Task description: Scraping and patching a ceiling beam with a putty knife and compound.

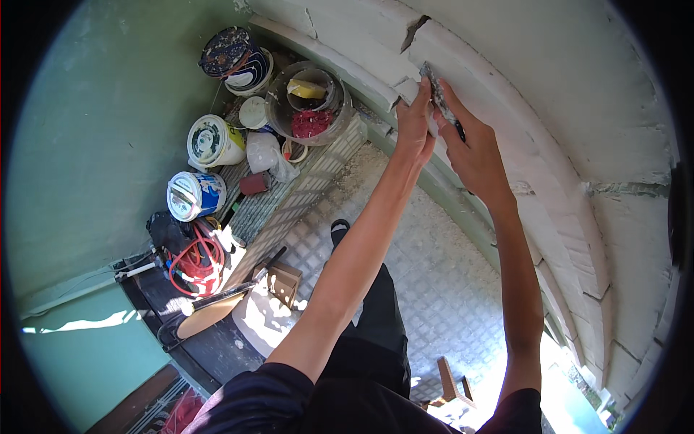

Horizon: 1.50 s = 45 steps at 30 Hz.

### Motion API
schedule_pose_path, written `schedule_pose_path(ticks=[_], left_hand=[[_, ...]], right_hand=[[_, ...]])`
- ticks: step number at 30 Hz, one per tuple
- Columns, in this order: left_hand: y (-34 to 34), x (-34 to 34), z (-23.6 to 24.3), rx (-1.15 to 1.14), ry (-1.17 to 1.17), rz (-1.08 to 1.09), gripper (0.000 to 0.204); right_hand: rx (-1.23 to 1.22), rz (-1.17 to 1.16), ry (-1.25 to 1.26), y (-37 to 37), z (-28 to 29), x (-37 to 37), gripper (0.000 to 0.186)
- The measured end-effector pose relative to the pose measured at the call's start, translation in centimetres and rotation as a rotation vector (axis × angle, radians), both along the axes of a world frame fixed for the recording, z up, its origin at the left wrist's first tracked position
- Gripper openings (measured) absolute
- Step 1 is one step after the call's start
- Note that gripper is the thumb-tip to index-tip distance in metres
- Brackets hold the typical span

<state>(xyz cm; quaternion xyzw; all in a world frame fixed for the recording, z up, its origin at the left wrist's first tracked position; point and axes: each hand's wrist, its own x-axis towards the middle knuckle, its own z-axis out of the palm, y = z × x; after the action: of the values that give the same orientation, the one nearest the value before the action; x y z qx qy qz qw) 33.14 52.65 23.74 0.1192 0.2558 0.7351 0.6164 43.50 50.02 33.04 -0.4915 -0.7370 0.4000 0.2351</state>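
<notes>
Both my arms reach up to the pale moulding (pixel 499 94) along the wall. My right hand (pixel 473 150) is closed round a narrow, plaster-crusted scraper (pixel 439 95) with a dark end, its tip up against the moulding. Just left of it, my left hand (pixel 414 130) has its fingers closed, the thumb pointing up beside the scraper. A small white piece (pixel 407 90) shows at its fingertips; most of what lies in its grip is hidden. A dark gap (pixel 413 33) splits the moulding above the hands.
A plank platform (pixel 303 181) on the left bears paint buckets (pixel 194 197), a large tub (pixel 278 108) with a yellow sponge (pixel 306 89) and red cloth (pixel 311 124). A coiled red hose (pixel 196 264) lies nearer. Below me are a tiled floor (pixel 426 239) and a cardboard box (pixel 280 282).
</notes>
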Motion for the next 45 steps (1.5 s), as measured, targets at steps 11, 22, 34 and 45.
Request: schedule_pose_path(ticks=[11, 22, 34, 45], left_hand=[[0.5, 0.7, 1.0, -0.068, -0.064, 0.097, 0.02], [-0.9, -0.2, 1.6, -0.09, 0.03, -0.027, 0.019], [0.1, -0.4, 1.3, -0.062, 0.032, 0.002, 0.025], [-2.1, 0.6, 1.1, -0.084, 0.095, 0.0, 0.021]], right_hand=[[0.174, -0.036, -0.002, 0.5, -1.1, -0.3, 0.052], [-0.009, -0.032, 0.091, 0.1, -0.6, 0.6, 0.057], [0.052, -0.072, 0.021, 0.1, -0.8, -0.2, 0.052], [-0.045, -0.045, -0.013, -1.3, 1.3, 0.8, 0.05]])
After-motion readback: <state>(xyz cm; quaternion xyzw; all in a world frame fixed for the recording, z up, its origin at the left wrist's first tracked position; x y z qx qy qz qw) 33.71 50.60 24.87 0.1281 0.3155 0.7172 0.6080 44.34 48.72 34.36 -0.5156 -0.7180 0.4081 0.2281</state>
